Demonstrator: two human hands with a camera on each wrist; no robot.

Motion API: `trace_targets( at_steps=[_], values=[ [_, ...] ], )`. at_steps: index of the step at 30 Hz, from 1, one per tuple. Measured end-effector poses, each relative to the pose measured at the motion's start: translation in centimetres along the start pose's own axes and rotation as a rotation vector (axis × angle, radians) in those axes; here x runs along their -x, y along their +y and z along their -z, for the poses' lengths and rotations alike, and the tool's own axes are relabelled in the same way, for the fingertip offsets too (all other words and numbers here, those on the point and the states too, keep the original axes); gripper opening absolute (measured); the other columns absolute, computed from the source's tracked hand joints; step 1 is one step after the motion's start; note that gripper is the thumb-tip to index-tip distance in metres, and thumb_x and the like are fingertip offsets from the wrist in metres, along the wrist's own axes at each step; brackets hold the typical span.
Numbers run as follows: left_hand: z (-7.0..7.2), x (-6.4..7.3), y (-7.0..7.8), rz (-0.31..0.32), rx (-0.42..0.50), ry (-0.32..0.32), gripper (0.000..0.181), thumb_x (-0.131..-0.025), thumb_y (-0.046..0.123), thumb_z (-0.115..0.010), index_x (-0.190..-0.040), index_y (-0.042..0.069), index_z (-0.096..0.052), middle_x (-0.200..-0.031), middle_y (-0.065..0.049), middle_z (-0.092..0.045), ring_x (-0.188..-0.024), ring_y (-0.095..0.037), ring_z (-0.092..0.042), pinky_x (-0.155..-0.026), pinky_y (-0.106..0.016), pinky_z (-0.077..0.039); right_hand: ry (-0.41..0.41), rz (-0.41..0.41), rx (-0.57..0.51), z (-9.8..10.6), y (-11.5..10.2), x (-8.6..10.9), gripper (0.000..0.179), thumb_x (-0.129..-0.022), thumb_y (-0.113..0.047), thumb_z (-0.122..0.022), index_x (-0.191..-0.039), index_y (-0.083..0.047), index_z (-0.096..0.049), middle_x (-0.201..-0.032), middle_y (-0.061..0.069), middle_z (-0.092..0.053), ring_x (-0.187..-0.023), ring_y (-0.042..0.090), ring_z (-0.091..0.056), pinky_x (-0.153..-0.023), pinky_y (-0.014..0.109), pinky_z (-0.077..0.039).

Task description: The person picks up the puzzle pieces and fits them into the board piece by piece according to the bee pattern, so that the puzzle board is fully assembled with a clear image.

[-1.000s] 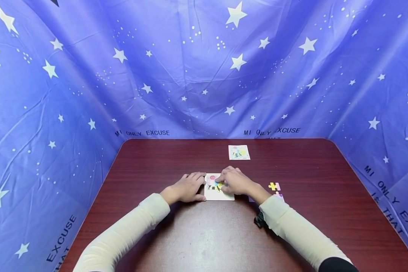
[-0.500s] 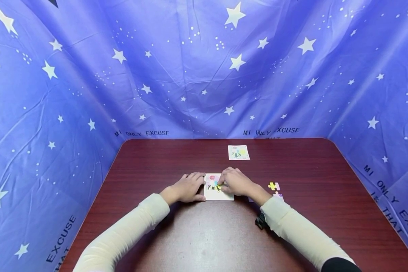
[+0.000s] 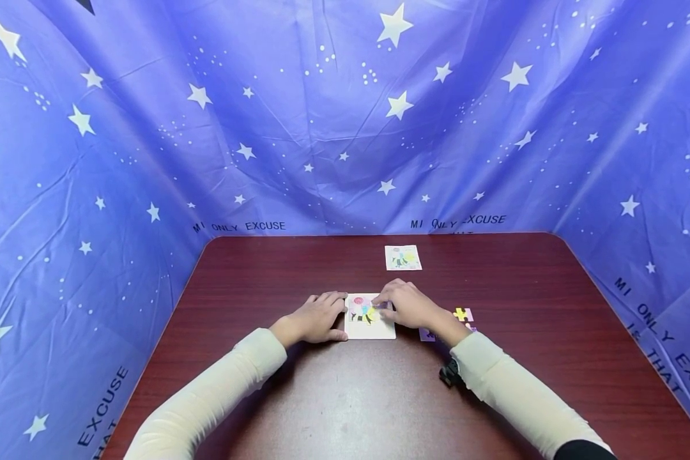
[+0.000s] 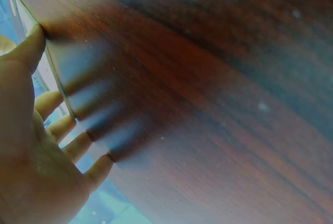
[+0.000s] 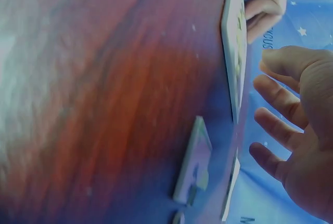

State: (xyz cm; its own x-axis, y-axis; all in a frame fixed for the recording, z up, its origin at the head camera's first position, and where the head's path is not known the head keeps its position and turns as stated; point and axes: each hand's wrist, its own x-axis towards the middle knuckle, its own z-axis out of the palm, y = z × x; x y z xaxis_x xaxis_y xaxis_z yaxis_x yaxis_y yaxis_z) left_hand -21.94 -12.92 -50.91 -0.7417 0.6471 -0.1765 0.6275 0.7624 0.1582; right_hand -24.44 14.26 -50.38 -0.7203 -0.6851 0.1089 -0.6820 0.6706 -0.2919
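Observation:
A white square puzzle board (image 3: 370, 331) lies flat on the table with a bee in yellow and black and a red round shape on it. My left hand (image 3: 316, 317) rests at its left edge, fingers spread and fairly straight, thumb touching near the front corner. Over the board's right side hovers my right hand (image 3: 408, 305). Seen from the right wrist, that hand's fingers (image 5: 283, 125) are apart with nothing between them. Part of the picture is hidden beneath it. A yellow and pink puzzle piece (image 3: 463, 315) and a purple puzzle piece (image 3: 427, 335) lie right of the board.
Behind the board lies a white card (image 3: 404, 258) with a similar bee picture. The dark red wooden table (image 3: 333, 396) ends at a blue star-patterned curtain (image 3: 316, 128) at the back and sides. A small black object (image 3: 450, 373) is at the right wrist.
My right hand has lifted and drawn slightly right, its fingers off the picture, uncovering more of the bee. The purple piece now shows beside the wrist. My left hand stays in place.

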Motion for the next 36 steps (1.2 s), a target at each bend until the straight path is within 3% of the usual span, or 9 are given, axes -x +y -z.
trace_targets(
  at_steps=[8,16,36],
  values=[
    [0.1,-0.1,0.0,0.006,0.001,-0.001,0.064,-0.093,0.058,-0.064,-0.136,0.012,-0.054,-0.163,-0.009,-0.035,-0.15,-0.032,-0.034,-0.113,-0.055,-0.038,0.039,0.001,-0.012,1.2,1.2,1.1,0.025,-0.091,-0.021,-0.074,-0.114,-0.015,-0.078,-0.105,0.001,-0.075,-0.111,0.027,-0.063,-0.095,0.053,-0.049],
    [-0.2,-0.1,-0.2,0.013,-0.008,-0.012,0.063,-0.093,0.06,-0.063,-0.136,0.014,-0.053,-0.163,-0.009,-0.034,-0.151,-0.032,-0.033,-0.113,-0.056,-0.038,0.075,-0.001,-0.044,1.9,2.8,2.3,0.023,-0.089,-0.014,-0.075,-0.112,-0.01,-0.078,-0.104,0.002,-0.075,-0.108,0.028,-0.066,-0.097,0.05,-0.05],
    [-0.3,0.0,-0.2,0.008,-0.014,-0.007,0.063,-0.093,0.06,-0.063,-0.135,0.014,-0.054,-0.163,-0.008,-0.034,-0.15,-0.032,-0.034,-0.111,-0.054,-0.04,0.052,-0.092,-0.057,3.0,6.1,5.3,0.026,-0.089,-0.012,-0.074,-0.115,-0.009,-0.077,-0.106,0.002,-0.075,-0.111,0.032,-0.064,-0.101,0.053,-0.047]
  ],
)
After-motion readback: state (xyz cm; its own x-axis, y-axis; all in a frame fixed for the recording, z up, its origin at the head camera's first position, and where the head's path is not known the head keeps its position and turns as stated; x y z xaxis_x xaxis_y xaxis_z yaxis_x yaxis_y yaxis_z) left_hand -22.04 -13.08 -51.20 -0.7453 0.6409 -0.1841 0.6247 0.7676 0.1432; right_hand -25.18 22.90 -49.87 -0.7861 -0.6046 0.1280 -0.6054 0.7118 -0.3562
